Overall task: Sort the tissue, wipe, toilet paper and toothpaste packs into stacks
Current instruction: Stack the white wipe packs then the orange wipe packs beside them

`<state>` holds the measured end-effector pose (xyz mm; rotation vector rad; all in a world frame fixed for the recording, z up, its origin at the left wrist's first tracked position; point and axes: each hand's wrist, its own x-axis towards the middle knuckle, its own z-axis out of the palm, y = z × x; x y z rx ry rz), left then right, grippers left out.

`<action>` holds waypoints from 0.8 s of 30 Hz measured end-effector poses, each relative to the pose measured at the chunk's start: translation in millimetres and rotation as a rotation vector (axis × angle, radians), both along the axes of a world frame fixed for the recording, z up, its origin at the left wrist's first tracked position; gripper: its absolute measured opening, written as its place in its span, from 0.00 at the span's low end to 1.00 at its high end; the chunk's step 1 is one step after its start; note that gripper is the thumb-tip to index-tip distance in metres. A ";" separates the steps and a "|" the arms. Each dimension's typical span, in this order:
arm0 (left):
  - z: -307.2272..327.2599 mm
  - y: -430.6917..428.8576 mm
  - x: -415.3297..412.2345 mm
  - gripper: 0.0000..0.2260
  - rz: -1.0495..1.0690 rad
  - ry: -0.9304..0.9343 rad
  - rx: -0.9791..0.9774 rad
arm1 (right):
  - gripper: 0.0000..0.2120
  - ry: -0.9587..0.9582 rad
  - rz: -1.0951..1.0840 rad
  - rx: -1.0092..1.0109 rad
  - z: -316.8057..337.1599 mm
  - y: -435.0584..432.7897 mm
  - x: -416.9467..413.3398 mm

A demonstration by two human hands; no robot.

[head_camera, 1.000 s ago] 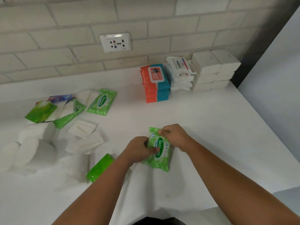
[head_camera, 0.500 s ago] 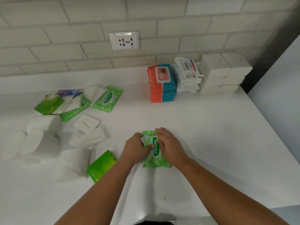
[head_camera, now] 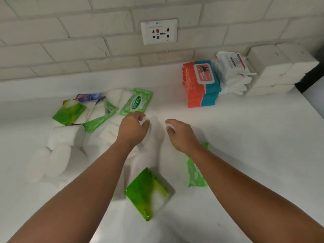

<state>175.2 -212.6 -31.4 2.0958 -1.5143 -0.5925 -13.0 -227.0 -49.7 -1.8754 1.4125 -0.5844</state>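
under right forearm (head_camera: 233, 174), green wipe pack (head_camera: 195, 174) half hidden, hands empty

green wipe pack (head_camera: 196, 174) flat on counter | three sorted stacks (head_camera: 201, 85) at wall

White counter (head_camera: 245, 155) before my hands: unsorted packs (head_camera: 105, 116) left of my grip, three stacks (head_camera: 233, 79) beyond it rightward.

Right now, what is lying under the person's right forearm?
A green wipe pack lies flat on the white counter beneath the right forearm. Only its left part shows; the arm covers its label and the rest. The right hand is empty.
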 end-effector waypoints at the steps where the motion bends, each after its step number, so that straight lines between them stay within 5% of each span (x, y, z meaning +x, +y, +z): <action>1: -0.9 -7.0 11.4 0.16 0.004 -0.028 0.008 | 0.16 -0.010 -0.009 0.028 0.6 -5.9 13.4; 5: -9.6 -31.6 47.3 0.20 -0.025 -0.144 0.058 | 0.18 -0.013 -0.032 0.088 -2.4 -28.3 65.5; 11: -25.3 -47.6 59.9 0.19 -0.087 -0.286 0.020 | 0.13 0.288 0.036 -0.012 -8.1 -52.5 111.5; 18: -39.1 -66.5 67.4 0.19 -0.078 -0.372 0.072 | 0.06 0.079 -0.119 0.168 5.0 -72.3 131.9; 24: -29.9 -72.1 64.5 0.28 -0.026 -0.353 0.152 | 0.24 -0.006 -0.112 0.299 8.4 -79.1 128.3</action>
